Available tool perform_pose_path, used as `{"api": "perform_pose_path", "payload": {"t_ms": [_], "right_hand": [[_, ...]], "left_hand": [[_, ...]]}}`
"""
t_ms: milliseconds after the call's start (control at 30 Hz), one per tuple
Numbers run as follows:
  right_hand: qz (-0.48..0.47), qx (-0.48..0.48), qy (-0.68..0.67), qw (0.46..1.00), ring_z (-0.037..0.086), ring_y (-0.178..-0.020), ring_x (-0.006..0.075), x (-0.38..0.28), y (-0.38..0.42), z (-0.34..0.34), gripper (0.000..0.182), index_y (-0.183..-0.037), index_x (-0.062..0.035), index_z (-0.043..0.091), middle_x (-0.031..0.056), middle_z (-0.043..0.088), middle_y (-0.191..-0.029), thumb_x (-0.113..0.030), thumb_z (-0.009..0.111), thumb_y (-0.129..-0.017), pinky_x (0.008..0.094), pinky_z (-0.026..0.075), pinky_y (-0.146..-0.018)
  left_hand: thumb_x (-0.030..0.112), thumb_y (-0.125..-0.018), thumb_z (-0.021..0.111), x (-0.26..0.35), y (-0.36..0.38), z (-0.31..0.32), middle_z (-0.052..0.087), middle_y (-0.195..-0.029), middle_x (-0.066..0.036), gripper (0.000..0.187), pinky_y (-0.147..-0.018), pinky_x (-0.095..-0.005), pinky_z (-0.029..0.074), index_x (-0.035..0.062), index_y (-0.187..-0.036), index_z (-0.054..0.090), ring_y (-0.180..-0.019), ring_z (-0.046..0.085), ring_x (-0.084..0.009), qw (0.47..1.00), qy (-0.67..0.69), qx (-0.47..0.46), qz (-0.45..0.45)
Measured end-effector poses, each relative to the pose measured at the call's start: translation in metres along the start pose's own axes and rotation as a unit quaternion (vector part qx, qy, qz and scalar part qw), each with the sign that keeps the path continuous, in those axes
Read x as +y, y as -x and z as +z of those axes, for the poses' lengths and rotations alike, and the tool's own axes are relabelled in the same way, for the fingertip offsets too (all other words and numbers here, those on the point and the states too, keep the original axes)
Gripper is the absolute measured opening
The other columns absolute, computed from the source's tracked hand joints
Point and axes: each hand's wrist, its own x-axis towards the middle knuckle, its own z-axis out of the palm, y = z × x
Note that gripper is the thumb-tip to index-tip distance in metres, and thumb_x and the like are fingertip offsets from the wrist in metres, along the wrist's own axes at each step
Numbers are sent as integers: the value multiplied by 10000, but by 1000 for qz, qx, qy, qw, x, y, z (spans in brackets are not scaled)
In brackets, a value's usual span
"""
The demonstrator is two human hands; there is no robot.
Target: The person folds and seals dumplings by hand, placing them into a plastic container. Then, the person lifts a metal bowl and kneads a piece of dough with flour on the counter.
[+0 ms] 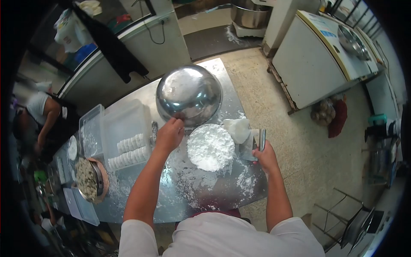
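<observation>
My left hand [170,135] grips the rim of a large upturned steel bowl [189,93], lifted and tilted above the floury metal table [205,188]. Just below the bowl sits a round mound of flour-dusted dough [210,147]. My right hand [265,156] holds a metal bench scraper [257,143] by its handle at the table's right edge. A lump of white dough [236,128] lies beside the scraper.
A clear plastic tray [126,132] with rows of small white dough pieces stands to the left. A bowl of filling [87,179] sits further left. Another person [45,115] bends at the far left. A white cabinet [317,60] with a steel bowl stands at the right.
</observation>
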Motion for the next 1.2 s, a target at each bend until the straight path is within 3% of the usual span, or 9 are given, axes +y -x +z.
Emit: {"api": "perform_pose_path", "payload": {"t_ms": [33, 100, 167, 267, 333, 533, 633, 867, 1200], "right_hand": [[-10, 9, 15, 1000, 622, -677, 157, 3, 1, 2, 294, -1065, -24, 522, 47, 563, -851, 16, 691, -828, 311, 562, -481], [-3, 27, 18, 999, 625, -677, 159, 0, 3, 6, 283, -1058, -23, 530, 52, 571, -858, 13, 693, -828, 318, 569, -484], [-5, 35, 25, 999, 627, -677, 161, -10, 3, 13, 273, -1050, -22, 539, 58, 579, -865, 11, 694, -829, 324, 576, -487], [-18, 56, 33, 998, 603, -712, 142, -19, 2, 14, 293, -1055, -42, 530, 30, 551, -875, -9, 697, -816, 304, 571, -501], [-32, 60, 31, 997, 657, -707, 175, -21, 0, 13, 260, -1041, -9, 544, 71, 611, -887, -3, 702, -835, 333, 606, -501], [-36, 58, 38, 997, 676, -707, 182, -18, -1, 5, 278, -1070, -2, 548, 79, 630, -885, -7, 704, -839, 341, 607, -514], [-28, 52, 33, 998, 671, -710, 178, -12, -1, 4, 267, -1056, -2, 541, 78, 628, -888, -6, 701, -842, 339, 607, -522], [-60, 68, -100, 991, 608, -619, 138, -26, 19, -11, 242, -1010, -8, 525, 45, 572, -827, -5, 700, -843, 305, 577, -504], [-29, -12, -221, 975, 589, -535, 136, -4, 58, -41, 238, -1019, -50, 520, 36, 562, -796, -76, 711, -879, 283, 523, -450]], "left_hand": [[181, -827, 746, 15, -8, -11, 649, -948, -79, 196, -744, -421, 572, 94, -963, 634, -952, 664, -304, 1000, -2, -7, 8], [200, -830, 795, 57, -27, -30, 656, -1219, -144, 422, -989, -447, 516, 114, -1208, 627, -1174, 616, -352, 983, 153, 45, 88], [298, -791, 845, 106, -45, -41, 561, -1407, -187, 752, -1133, -478, 403, 159, -1449, 509, -1335, 512, -373, 980, 132, -66, 135], [370, -743, 876, 145, -67, 1, 478, -1482, -224, 1017, -1167, -516, 351, 222, -1584, 323, -1397, 439, -404, 978, 2, -118, 173], [414, -704, 893, 161, -83, 20, 453, -1493, -253, 1164, -1157, -537, 355, 284, -1625, 194, -1395, 437, -429, 960, -76, -239, 125], [374, -642, 927, 171, -113, 40, 523, -1378, -237, 1239, -1042, -509, 473, 329, -1622, 171, -1276, 554, -399, 915, -57, -381, 121], [282, -652, 902, 163, -115, 50, 601, -1190, -228, 1171, -923, -463, 547, 330, -1610, 231, -1065, 650, -410, 929, -13, -322, 182], [193, -594, 795, 164, -135, 5, 611, -1305, -278, 1108, -1016, -444, 505, 235, -1590, 312, -1128, 659, -403, 911, 227, -323, 117], [161, -567, 810, 121, -72, -80, 612, -1220, -171, 1133, -1038, -396, 470, 243, -1589, 328, -1127, 624, -301, 905, 283, -315, 33]]}}
